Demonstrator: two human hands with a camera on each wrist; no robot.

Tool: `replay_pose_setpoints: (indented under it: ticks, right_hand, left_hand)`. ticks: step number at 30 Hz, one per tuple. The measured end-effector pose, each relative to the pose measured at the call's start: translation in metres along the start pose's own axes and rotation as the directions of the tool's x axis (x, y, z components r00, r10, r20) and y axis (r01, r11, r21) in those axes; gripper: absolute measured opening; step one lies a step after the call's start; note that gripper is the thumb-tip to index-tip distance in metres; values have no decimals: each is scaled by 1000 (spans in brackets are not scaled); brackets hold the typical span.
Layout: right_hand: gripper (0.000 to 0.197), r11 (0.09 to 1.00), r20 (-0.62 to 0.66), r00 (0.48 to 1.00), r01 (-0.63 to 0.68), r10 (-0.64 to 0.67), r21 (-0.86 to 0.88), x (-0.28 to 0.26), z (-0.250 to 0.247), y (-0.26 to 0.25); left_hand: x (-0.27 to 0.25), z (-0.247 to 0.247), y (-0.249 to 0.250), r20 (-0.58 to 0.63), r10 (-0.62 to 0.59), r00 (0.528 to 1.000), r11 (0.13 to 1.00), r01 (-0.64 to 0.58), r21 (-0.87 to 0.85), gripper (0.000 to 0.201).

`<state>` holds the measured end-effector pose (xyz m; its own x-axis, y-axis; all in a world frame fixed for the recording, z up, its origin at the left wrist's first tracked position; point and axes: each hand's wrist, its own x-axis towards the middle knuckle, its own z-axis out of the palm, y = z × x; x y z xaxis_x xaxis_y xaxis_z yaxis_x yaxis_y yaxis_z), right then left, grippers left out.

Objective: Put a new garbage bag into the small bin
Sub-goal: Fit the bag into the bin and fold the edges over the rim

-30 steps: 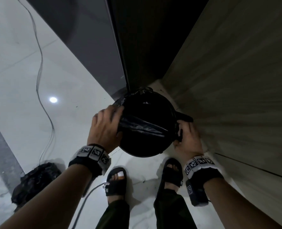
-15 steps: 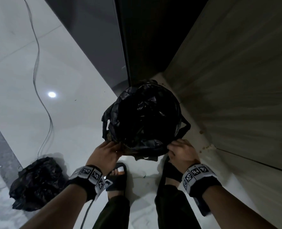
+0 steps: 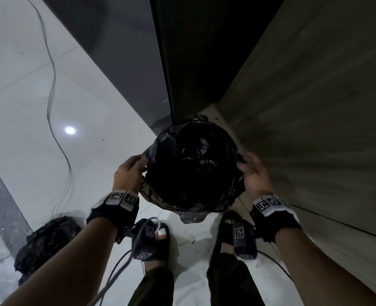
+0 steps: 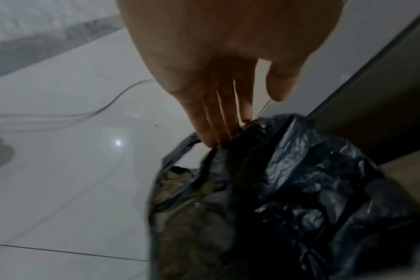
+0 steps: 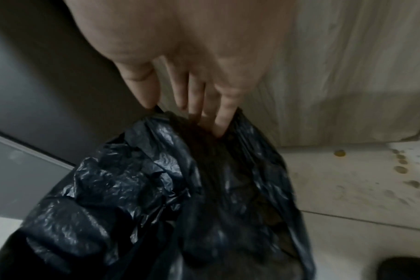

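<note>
Black plastic of the garbage bag (image 3: 195,164) is seen draped over the mouth of the small bin (image 3: 154,196), which is stood on the pale floor (image 3: 28,107) in the corner formed by the dark panel (image 3: 125,51) and the wood-grain wall (image 3: 315,107). On the bin's near-left side a strip of its mottled brown wall is left uncovered below the bag's edge. The left hand (image 3: 128,174) is held against the bin's left side; in the left wrist view its fingers (image 4: 212,121) are shown straight and pressed together, their tips touching the bag's edge at the rim, the thumb held apart. The right hand (image 3: 254,173) is placed at the bin's right side, fingers (image 5: 222,113) extended with their tips on the folded plastic; nothing is pinched by either hand. To the left of the bin, well apart, a crumpled black bag (image 3: 47,241) is seen on the floor, and a thin cable (image 3: 52,89) is trailed across the tiles beyond it. Two sandalled feet (image 3: 154,241) are planted just beside the bin on its near side.
</note>
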<state>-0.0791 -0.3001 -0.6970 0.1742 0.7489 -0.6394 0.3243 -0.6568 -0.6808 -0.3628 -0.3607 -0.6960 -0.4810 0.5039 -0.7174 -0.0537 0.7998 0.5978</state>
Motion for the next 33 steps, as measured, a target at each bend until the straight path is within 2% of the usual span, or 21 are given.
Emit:
replay_pose_setpoints:
  ticks: [2, 4, 6, 7, 8, 9, 11, 12, 13, 15, 16, 17, 19, 22, 23, 24, 26, 27, 29, 31, 33]
  right_hand:
    - [47, 998, 108, 993, -45, 51, -53, 8, 9, -12]
    - [61, 981, 165, 983, -45, 77, -187, 18, 13, -14]
    - [65, 944, 205, 969, -63, 135, -323, 29, 11, -14]
    - [64, 913, 202, 968, -53, 147, -405, 34, 10, -16]
    - [60, 874, 184, 975, -19, 124, -486, 42, 9, -18]
    - [55, 839, 157, 986, 40, 54, -543, 46, 9, -24]
    - [51, 808, 138, 974, 224, -177, -544, 54, 15, -41]
    - [52, 771, 184, 940, 340, -287, -539, 56, 21, -51]
    - [53, 701, 267, 890, 455, -369, -548, 57, 30, -61]
    - [54, 521, 460, 776, 630, -431, -576, 62, 53, -76]
    - [52, 438, 523, 746, 665, -412, -605, 64, 63, -79]
    - [49, 368, 545, 752, 658, -371, -657, 67, 71, -82]
    - [40, 263, 504, 820, 567, -272, -781, 77, 78, -81]
    - [33, 252, 450, 885, 466, -122, -848, 90, 72, -82]
    - [39, 308, 450, 890, 450, -75, -838, 92, 67, -81]
    - [47, 413, 445, 894, 425, -52, -805, 91, 60, -79]
    - [60, 648, 398, 914, 354, -85, -675, 82, 40, -73]
    - [63, 725, 351, 928, 329, -129, -604, 74, 28, -70]
    - [60, 816, 257, 950, 287, -176, -502, 58, 7, -59]
    - [50, 837, 209, 964, 246, -161, -489, 41, -9, -45]
    - [43, 875, 193, 976, 181, -103, -448, 28, -16, -25]
  left_hand:
    - [23, 11, -2, 151, -119, 981, 993, 119, 7, 61]
    - [39, 18, -7, 212, -175, 961, 983, 158, 96, 90]
    - [43, 22, 1, 197, -154, 968, 969, 110, 219, 90]
    - [40, 23, 9, 158, -79, 984, 948, 25, 318, 80]
    - [42, 24, 14, 97, 58, 994, 901, -94, 423, 63]
    - [40, 25, 22, 43, 251, 967, 822, -237, 518, 47]
    - [35, 29, 41, 80, 603, 794, 611, -524, 593, 36]
    - [36, 34, 49, 158, 687, 709, 502, -621, 602, 41]
    - [41, 41, 54, 266, 699, 664, 403, -672, 621, 47]
    - [48, 58, 65, 482, 623, 617, 202, -721, 663, 54]
    - [50, 64, 69, 556, 578, 597, 113, -733, 671, 55]
    - [52, 68, 73, 585, 547, 598, 83, -735, 673, 53]
    - [59, 72, 76, 587, 476, 655, 120, -710, 694, 46]
    - [60, 72, 78, 589, 403, 700, 144, -684, 715, 50]
    - [58, 69, 77, 572, 408, 711, 183, -678, 712, 52]
    - [55, 65, 76, 534, 425, 731, 241, -660, 712, 54]
    - [45, 54, 68, 422, 518, 744, 330, -629, 704, 59]
    - [38, 46, 62, 359, 562, 745, 360, -611, 705, 61]
    - [24, 29, 44, 252, 573, 780, 467, -563, 682, 60]
    - [10, 17, 24, 152, 509, 847, 616, -482, 623, 57]
    - [-2, 12, 8, 74, 438, 896, 712, -396, 580, 55]
